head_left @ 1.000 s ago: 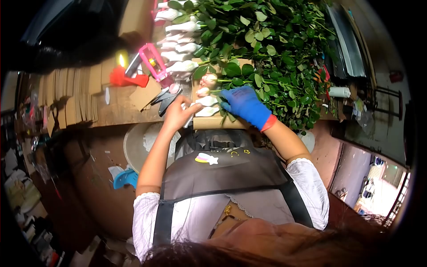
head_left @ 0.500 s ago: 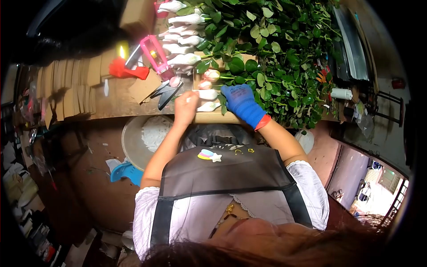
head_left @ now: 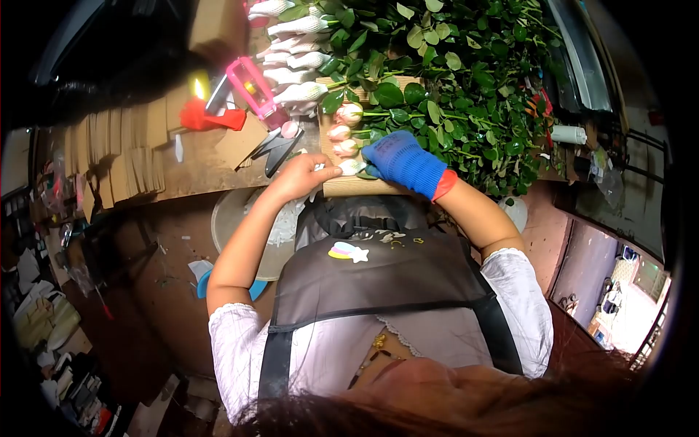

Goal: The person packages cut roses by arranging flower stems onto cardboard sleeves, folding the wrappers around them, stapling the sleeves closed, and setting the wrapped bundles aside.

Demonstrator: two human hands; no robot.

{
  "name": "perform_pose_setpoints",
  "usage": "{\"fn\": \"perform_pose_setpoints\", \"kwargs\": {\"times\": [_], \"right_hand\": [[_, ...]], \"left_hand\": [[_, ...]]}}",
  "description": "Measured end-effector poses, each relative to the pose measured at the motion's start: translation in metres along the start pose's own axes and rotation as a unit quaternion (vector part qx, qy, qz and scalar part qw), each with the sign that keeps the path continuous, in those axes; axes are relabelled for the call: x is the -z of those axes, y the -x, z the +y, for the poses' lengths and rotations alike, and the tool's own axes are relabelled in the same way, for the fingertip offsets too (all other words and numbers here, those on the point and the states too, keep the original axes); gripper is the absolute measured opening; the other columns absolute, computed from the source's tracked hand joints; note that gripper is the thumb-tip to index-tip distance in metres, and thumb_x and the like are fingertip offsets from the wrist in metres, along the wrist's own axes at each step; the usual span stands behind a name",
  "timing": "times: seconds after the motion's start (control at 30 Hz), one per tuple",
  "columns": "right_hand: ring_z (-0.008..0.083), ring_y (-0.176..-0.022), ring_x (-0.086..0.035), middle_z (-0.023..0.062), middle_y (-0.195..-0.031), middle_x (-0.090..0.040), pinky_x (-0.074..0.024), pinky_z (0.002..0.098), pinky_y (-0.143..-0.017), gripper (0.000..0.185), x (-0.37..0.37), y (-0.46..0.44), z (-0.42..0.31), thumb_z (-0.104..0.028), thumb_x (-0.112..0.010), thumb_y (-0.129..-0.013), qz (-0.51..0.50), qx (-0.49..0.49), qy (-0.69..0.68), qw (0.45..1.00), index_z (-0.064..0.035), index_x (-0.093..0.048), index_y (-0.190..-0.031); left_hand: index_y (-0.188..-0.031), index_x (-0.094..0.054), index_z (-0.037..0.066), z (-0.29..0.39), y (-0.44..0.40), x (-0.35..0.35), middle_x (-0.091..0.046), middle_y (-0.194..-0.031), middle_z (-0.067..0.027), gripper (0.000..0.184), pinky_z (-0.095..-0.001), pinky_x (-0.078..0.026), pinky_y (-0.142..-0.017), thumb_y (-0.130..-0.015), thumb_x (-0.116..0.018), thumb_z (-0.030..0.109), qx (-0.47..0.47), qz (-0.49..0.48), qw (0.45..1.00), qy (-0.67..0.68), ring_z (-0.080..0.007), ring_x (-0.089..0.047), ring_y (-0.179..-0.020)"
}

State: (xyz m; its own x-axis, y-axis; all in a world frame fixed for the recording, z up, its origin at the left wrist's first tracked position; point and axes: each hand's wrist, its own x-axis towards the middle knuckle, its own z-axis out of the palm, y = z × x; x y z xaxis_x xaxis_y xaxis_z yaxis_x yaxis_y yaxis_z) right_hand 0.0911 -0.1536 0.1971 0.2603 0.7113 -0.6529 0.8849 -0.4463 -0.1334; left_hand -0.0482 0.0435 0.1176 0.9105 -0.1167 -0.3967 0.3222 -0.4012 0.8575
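Rosebud in white net lies on corrugated cardboard, left hand pinching its tip in a narrow grip; gloved right hand curls beside its base, grip unclear, below three pink roses

Looks like a flower workshop to me: bench w/ stacked cardboard left, leafy roses upper centre.

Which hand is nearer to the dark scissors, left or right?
Left. The bare left hand is just beside the scissors; the gloved right hand is beyond the pink buds.
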Motion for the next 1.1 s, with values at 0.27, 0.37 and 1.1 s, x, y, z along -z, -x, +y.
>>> {"fn": "perform_pose_setpoints", "kwargs": {"times": [0.27,0.37,1.1], "right_hand": [[0.0285,-0.096,-0.073,0.0133,-0.103,-0.075,-0.0560,0.0434,-0.076,0.021,-0.005,-0.012,-0.007,-0.020,-0.058,-0.094,-0.020,0.008,0.050,0.999,-0.0072,-0.072,-0.104],[0.0278,-0.097,-0.073,0.0131,-0.104,-0.075,-0.0560,0.0430,-0.076,0.019,0.003,-0.011,-0.008,-0.019,-0.060,-0.094,-0.037,0.025,0.064,0.997,-0.0081,-0.072,-0.102],[0.0278,-0.092,-0.072,0.0120,-0.100,-0.074,-0.0542,0.0452,-0.075,0.025,0.015,0.005,0.000,-0.033,-0.061,-0.091,0.032,-0.003,-0.034,0.999,-0.0142,-0.070,-0.104]], "left_hand": [[-0.086,-0.068,0.002,-0.006,0.010,-0.021,-0.063,-0.070,-0.0034,0.032,-0.0289,-0.045,-0.063,-0.096,-0.067,0.032,-0.005,0.157,0.978,0.135,-0.0092,-0.054,-0.068],[-0.085,-0.068,0.003,-0.024,0.032,-0.020,-0.062,-0.071,0.0011,0.027,-0.0259,-0.042,-0.061,-0.096,-0.068,0.027,0.041,0.148,0.978,0.143,-0.0055,-0.051,-0.067],[-0.142,-0.029,0.002,-0.016,-0.040,-0.019,-0.034,-0.137,-0.0225,0.109,-0.0444,-0.027,-0.117,-0.064,-0.093,0.042,-0.119,0.118,0.985,-0.040,-0.0378,-0.032,-0.135]]}}
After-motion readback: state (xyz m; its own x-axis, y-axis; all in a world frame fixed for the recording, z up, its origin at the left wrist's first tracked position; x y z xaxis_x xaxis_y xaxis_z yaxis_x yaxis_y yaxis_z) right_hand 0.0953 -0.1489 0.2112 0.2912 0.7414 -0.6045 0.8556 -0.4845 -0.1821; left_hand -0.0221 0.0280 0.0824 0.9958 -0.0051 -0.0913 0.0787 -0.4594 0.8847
